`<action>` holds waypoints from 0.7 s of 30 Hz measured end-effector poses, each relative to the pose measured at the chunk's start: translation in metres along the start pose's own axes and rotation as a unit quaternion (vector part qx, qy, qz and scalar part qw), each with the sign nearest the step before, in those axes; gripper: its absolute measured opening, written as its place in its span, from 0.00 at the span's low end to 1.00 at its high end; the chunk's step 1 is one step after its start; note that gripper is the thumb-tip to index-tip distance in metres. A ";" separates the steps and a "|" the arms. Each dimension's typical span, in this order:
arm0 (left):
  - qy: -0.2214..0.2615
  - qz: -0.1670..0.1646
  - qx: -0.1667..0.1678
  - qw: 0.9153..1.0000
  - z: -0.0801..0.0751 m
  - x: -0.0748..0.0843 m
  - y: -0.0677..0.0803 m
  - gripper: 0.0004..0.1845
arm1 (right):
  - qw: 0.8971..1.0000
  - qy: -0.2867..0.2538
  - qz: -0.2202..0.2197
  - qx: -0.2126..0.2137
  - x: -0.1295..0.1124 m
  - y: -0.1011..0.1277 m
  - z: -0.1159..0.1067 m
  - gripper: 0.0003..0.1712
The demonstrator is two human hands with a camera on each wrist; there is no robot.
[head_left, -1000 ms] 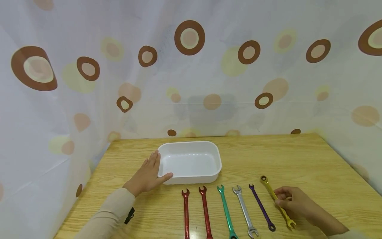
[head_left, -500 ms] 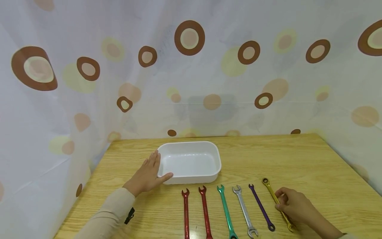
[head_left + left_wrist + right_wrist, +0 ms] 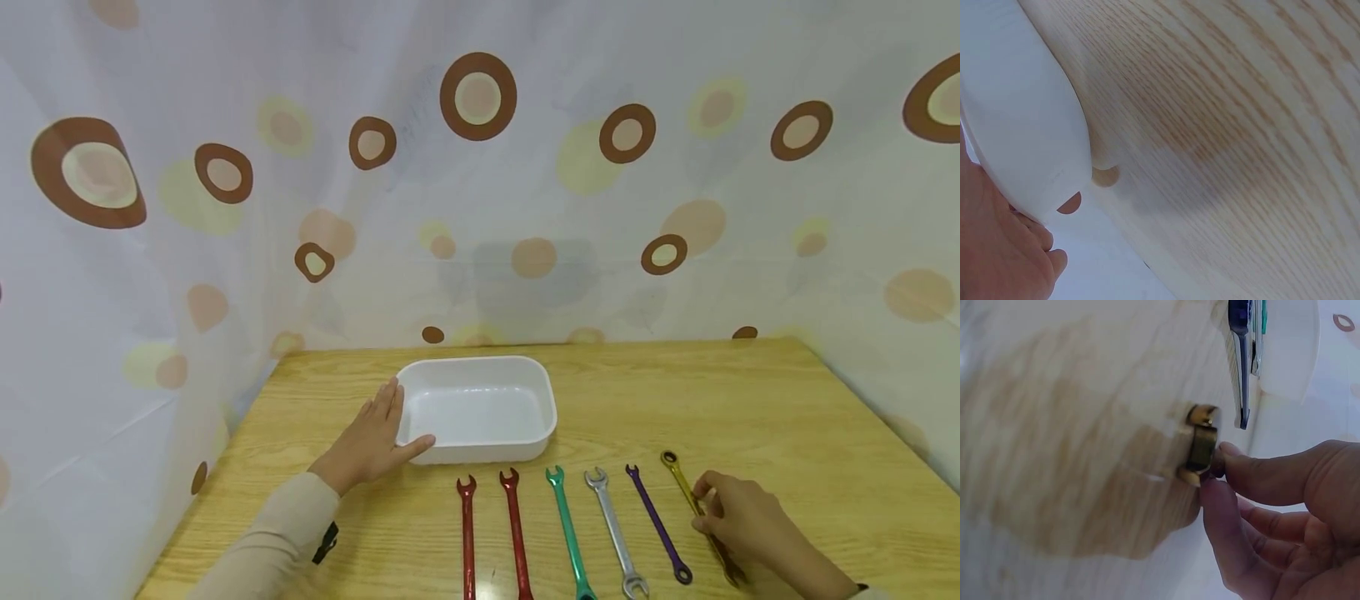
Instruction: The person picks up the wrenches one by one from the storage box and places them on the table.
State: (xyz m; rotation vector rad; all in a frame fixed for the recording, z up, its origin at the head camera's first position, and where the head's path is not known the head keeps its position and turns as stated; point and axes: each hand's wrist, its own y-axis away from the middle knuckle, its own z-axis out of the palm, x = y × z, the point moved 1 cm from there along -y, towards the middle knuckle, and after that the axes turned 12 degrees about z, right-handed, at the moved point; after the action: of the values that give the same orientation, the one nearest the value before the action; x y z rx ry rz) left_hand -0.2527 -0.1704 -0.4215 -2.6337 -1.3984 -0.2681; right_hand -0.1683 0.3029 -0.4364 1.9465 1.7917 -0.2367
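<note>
Yellow wrench lies at the right end of the wrench row, at about 5 o'clock on the wooden table, just right of the purple wrench. Right hand pinches its shank with curled fingertips. Left hand rests flat, fingers straight, against the white tray, at 9 o'clock of it.
</note>
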 end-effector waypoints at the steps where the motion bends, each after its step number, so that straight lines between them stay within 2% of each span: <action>1: 0.001 0.000 0.000 1.000 0.000 0.000 0.000 0.55 | 1.000 -0.001 0.001 0.000 0.000 0.000 0.000 0.19; 7: 0.009 0.002 0.000 1.000 -0.003 0.002 0.001 0.55 | 1.000 -0.007 0.011 -0.004 0.000 0.000 0.000 0.19; 15: 0.013 -0.001 -0.011 1.000 -0.006 0.002 0.001 0.55 | 1.000 -0.016 0.002 -0.004 0.000 0.000 0.001 0.19; 21: 0.021 -0.004 -0.020 1.000 -0.004 0.002 0.000 0.56 | 1.000 0.003 -0.008 0.001 0.000 0.000 0.000 0.21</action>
State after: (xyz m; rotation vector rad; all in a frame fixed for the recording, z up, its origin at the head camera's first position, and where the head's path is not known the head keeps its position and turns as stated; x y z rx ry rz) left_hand -0.2522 -0.1699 -0.4171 -2.6385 -1.4065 -0.3535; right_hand -0.1684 0.3027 -0.4360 1.9372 1.8113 -0.2390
